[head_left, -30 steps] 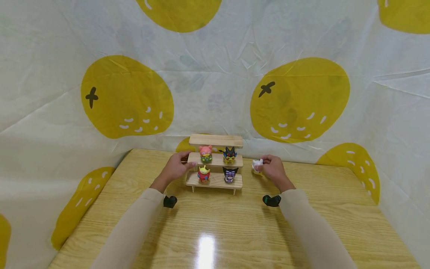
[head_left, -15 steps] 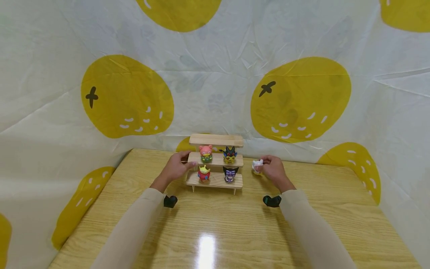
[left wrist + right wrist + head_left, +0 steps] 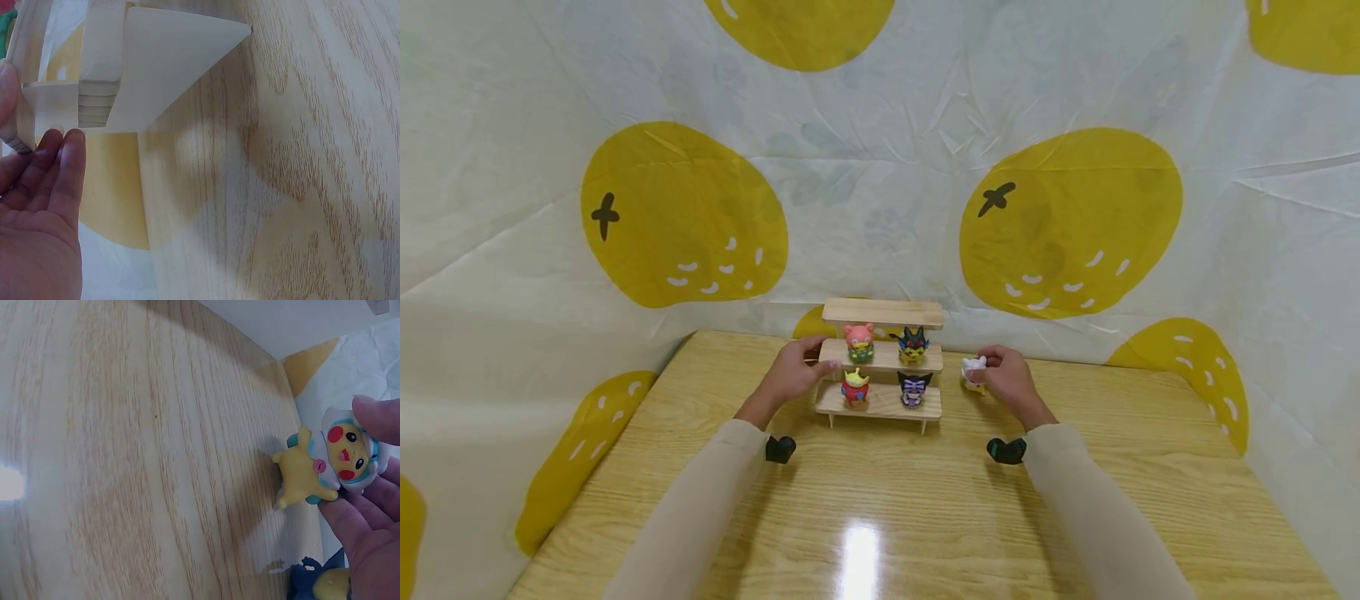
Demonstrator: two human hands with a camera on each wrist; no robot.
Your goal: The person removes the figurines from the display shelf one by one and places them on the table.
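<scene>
My left hand [image 3: 795, 369] grips the left end of the middle shelf of a three-tier wooden display stand [image 3: 880, 313]. In the left wrist view the thumb [image 3: 6, 90] lies on the shelf and the fingers curl beneath it, beside the stand's pale side panel [image 3: 175, 56]. Right of the stand, my right hand [image 3: 1011, 377] pinches a Pikachu figurine [image 3: 973, 373] in a white hood. The right wrist view shows its yellow body [image 3: 303, 472], thumb on the hood and fingers behind; whether its feet touch the table I cannot tell.
On the middle shelf stand a pink figurine [image 3: 860, 342] and a black-eared one [image 3: 913, 345]. Below are a red-and-yellow figurine [image 3: 855, 387] and a black-and-purple one [image 3: 913, 389]. A dark blue and yellow figurine [image 3: 322, 581] shows partly beside the right hand. A patterned cloth [image 3: 880, 208] hangs behind.
</scene>
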